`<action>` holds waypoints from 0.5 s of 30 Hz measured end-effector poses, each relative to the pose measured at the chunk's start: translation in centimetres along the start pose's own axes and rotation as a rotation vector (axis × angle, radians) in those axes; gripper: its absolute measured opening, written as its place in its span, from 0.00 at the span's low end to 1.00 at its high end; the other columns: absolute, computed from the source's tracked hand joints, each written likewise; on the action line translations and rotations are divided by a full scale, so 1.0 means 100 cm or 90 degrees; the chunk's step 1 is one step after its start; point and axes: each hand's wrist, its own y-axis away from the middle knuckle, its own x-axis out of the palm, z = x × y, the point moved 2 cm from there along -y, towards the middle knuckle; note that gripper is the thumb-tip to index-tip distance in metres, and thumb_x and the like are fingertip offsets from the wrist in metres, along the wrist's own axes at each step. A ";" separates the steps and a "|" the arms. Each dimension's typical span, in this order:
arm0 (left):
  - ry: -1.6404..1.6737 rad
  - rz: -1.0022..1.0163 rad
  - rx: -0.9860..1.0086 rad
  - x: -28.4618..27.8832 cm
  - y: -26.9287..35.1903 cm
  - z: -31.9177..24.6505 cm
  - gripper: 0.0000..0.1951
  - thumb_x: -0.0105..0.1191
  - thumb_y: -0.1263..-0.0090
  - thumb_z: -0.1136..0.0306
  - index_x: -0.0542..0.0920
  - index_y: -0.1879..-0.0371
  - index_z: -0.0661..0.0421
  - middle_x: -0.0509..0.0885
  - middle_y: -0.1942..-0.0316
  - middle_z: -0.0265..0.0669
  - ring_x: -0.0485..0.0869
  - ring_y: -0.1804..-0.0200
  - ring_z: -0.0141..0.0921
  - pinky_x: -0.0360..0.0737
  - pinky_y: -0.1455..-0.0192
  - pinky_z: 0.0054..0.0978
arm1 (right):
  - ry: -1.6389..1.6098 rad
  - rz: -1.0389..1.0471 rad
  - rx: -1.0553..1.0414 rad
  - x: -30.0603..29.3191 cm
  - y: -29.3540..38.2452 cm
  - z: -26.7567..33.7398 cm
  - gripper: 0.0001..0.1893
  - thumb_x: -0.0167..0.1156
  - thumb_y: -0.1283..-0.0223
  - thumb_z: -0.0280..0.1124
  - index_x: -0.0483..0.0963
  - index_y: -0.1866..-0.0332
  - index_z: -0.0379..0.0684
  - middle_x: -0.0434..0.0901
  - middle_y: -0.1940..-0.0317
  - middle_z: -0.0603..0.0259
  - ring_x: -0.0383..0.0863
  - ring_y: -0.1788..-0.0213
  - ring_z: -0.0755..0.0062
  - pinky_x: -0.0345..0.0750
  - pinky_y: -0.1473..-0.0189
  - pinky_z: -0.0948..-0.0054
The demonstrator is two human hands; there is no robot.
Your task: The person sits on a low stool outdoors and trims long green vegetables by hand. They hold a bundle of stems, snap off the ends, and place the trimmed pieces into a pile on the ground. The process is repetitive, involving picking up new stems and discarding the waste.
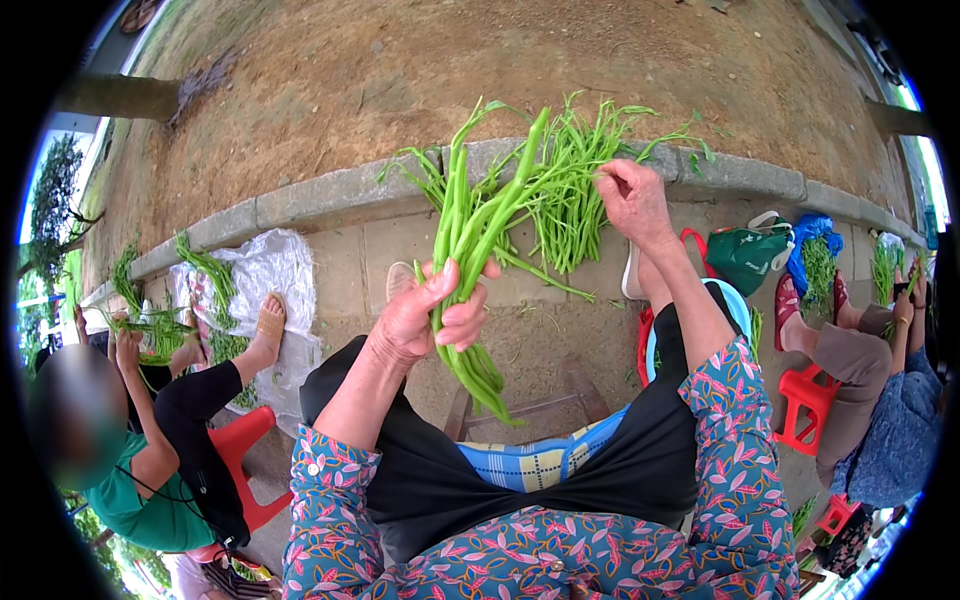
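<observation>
My left hand (439, 311) is closed around a bunch of long green leafy-vegetable stems (480, 232), held up over my knees. Thin side shoots spread from the bunch's upper right. At their tips is my right hand (634, 199), its thumb and forefinger pinched on a thin green shoot. Below and beyond the hands, a pile of green stems (571, 217) leans on the stone kerb, with loose stems beside it on the paving. The fingers of my left hand hide part of the bunch.
A stone kerb (337, 193) borders bare soil. A light-blue basin (739, 304) and a green bag (750, 256) stand at the right. Plastic sheeting (281, 262) with greens lies at the left. People sit on both sides, near red plastic stools (808, 409). A wooden stool's legs (525, 416) show below my hands.
</observation>
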 end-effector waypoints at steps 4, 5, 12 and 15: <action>0.011 -0.019 0.001 -0.001 0.000 0.001 0.24 0.40 0.34 0.48 0.67 0.54 0.59 0.62 0.87 0.24 0.60 0.90 0.18 0.62 0.84 0.19 | 0.021 0.045 -0.030 0.000 0.001 0.001 0.08 0.49 0.49 0.26 0.72 0.71 0.31 0.70 0.86 0.55 0.71 0.82 0.71 0.70 0.76 0.73; 0.016 -0.025 0.003 -0.002 0.001 0.002 0.24 0.41 0.34 0.48 0.67 0.54 0.59 0.62 0.87 0.24 0.60 0.89 0.18 0.61 0.85 0.19 | -0.035 0.065 -0.014 0.001 0.002 0.001 0.08 0.49 0.49 0.26 0.72 0.71 0.31 0.70 0.86 0.55 0.71 0.82 0.71 0.70 0.76 0.73; 0.031 -0.034 -0.014 -0.005 0.003 0.004 0.23 0.43 0.34 0.49 0.68 0.55 0.59 0.61 0.87 0.24 0.61 0.89 0.19 0.62 0.85 0.19 | -0.258 0.142 0.229 -0.005 -0.001 -0.011 0.13 0.40 0.42 0.30 0.71 0.66 0.33 0.74 0.83 0.63 0.72 0.84 0.79 0.71 0.79 0.80; 0.001 -0.037 -0.051 -0.001 0.004 0.014 0.22 0.42 0.34 0.50 0.68 0.56 0.58 0.61 0.87 0.23 0.61 0.90 0.19 0.62 0.84 0.20 | -0.458 0.064 0.413 -0.007 -0.004 -0.005 0.13 0.40 0.42 0.30 0.71 0.67 0.32 0.72 0.85 0.62 0.71 0.87 0.75 0.71 0.83 0.79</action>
